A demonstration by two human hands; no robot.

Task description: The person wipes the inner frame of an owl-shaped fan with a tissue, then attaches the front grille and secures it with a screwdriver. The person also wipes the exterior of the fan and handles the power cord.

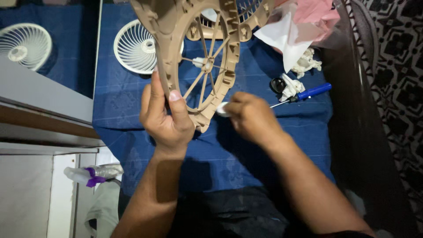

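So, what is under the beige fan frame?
Blue cloth shows through the frame spokes, plus part of a white grille. Whatever lies behind its solid rim is hidden.

Work surface: a table covered with a dark blue cloth [246, 150], faintly patterned and creased toward its near edge. Lying directly on it: one round white slatted fan grille [136, 47] near the far left; a screwdriver with a blue handle [304, 94] at the right, shaft pointing left; a small black round part [277, 84] just beside it; crumpled white wipes [304, 64] close by; a heap of pink and white wrapping [304, 22] at the far right corner.
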